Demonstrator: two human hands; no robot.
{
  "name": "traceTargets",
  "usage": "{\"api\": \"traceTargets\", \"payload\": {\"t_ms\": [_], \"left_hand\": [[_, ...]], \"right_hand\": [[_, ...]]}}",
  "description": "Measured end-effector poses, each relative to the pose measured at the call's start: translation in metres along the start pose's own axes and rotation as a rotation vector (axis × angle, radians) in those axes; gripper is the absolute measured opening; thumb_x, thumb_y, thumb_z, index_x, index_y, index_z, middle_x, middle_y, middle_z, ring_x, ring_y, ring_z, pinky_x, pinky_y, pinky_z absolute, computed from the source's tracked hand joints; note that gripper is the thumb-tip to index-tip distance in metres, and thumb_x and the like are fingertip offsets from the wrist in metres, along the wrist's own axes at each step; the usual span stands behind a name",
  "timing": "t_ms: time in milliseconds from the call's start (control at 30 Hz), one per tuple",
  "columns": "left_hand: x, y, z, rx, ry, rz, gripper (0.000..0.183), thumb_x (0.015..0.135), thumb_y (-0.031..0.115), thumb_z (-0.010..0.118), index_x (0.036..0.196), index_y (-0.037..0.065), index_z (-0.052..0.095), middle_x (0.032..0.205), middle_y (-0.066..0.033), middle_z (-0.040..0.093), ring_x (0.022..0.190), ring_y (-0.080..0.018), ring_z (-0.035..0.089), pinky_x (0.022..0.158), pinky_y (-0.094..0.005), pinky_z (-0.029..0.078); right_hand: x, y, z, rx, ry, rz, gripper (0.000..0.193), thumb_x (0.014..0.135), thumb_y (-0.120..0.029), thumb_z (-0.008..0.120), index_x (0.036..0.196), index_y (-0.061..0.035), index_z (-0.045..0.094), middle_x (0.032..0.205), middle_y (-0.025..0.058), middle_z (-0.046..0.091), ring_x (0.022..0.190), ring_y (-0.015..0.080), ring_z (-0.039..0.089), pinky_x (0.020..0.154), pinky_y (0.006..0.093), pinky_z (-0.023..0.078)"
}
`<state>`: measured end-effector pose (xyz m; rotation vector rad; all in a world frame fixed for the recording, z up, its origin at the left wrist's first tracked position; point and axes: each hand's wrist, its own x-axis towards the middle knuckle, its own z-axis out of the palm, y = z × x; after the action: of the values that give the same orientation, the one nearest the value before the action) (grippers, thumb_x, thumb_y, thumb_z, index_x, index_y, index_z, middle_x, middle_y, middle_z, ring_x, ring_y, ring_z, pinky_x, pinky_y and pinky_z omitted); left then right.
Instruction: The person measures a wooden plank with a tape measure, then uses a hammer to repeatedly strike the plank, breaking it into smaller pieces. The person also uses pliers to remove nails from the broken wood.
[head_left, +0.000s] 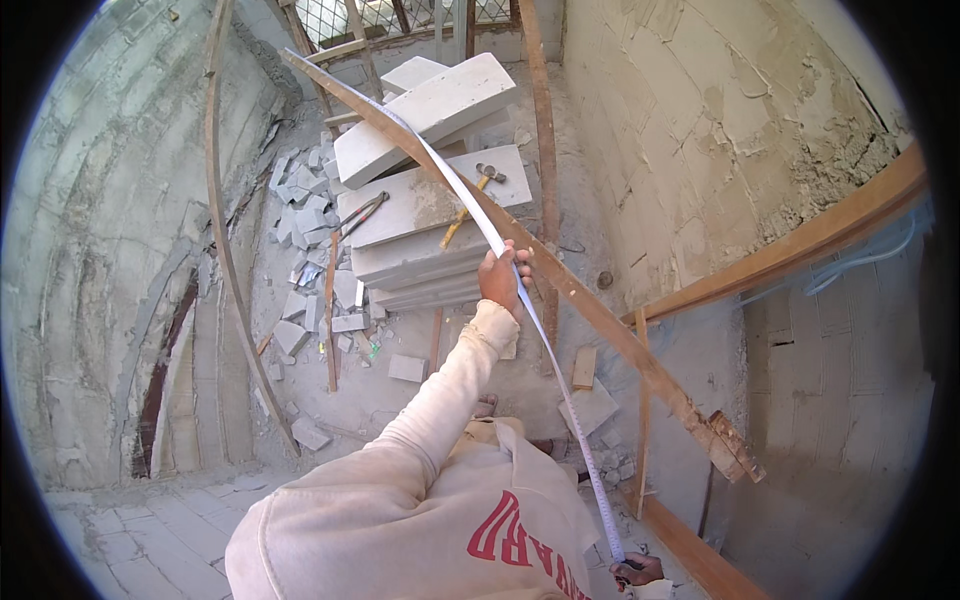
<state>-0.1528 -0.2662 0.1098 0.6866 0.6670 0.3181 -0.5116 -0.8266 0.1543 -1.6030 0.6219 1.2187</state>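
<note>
A long white measuring tape (466,196) stretches along a narrow wooden plank (600,318) that slants across the middle of the view. My left hand (503,277), arm reaching forward, is closed round the tape, with its fingertips against the plank's edge. From there the tape runs down and to the right, apart from the plank, to my right hand (638,571) at the lower edge. That hand is closed on the tape's near end; whether a case sits inside it cannot be made out. The plank's near end is rough and broken.
Beyond my left hand stands a stack of pale blocks (430,262) bearing a hammer (467,205) and pincers (363,213). Broken block pieces (300,205) litter the floor to its left. Upright wooden poles (214,130) and a thick timber (790,255) stand near the walls.
</note>
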Motion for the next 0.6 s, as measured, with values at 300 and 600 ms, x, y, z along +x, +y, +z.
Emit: {"api": "traceTargets", "payload": {"t_ms": [300, 600], "left_hand": [[-0.007, 0.014, 0.018, 0.046, -0.033, -0.033, 0.028, 0.11, 0.023, 0.05, 0.13, 0.004, 0.052, 0.093, -0.0057, 0.064, 0.068, -0.0134, 0.058, 0.059, -0.0273, 0.05], [-0.009, -0.01, 0.028, 0.072, -0.053, -0.046, 0.03, 0.108, 0.023, 0.048, 0.129, 0.003, 0.054, 0.091, -0.006, 0.065, 0.068, -0.0128, 0.059, 0.058, -0.0295, 0.051]], "right_hand": [[0.017, -0.05, 0.044, 0.003, 0.046, -0.193, 0.019, 0.087, -0.012, 0.081, 0.094, 0.0044, 0.076, 0.074, 0.0061, 0.07, 0.058, 0.0116, 0.062, 0.053, 0.0264, 0.049], [-0.002, -0.135, 0.108, 0.012, 0.132, -0.274, 0.04, 0.086, -0.029, 0.084, 0.108, 0.003, 0.074, 0.082, 0.0072, 0.073, 0.063, 0.0116, 0.063, 0.055, 0.0267, 0.05]]}}
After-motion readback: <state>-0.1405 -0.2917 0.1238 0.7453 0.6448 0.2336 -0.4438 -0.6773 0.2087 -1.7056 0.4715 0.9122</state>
